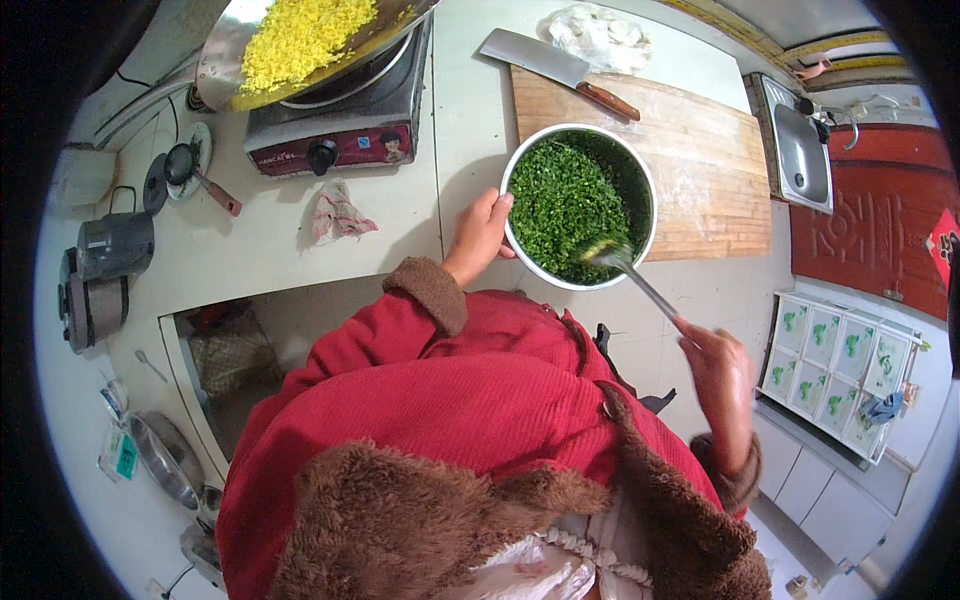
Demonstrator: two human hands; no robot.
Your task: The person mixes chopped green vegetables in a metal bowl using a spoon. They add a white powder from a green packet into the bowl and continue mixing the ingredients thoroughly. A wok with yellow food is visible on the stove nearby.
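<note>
My left hand (480,231) grips the rim of a round metal pot (647,174), thumb over the edge. Finely chopped greens (562,202) fill much of it. In my right hand (716,367) is the handle of a metal spoon (649,291). Its blurred bowl end sits in the greens near the pot's lower right side, with some yellow bits on it. The pot is at the near left part of a wooden cutting board (712,172). Beyond it a cleaver (540,58) lies with its wooden handle on the board and its blade reaching past the board's left edge.
A wok (225,71) of yellow crumbled food (300,45) is over a gas stove (337,139) at upper left. Nearby are a cloth (341,214) and a ladle (202,180). A plastic bag (600,37) lies behind the board; a sink (801,150) is at right.
</note>
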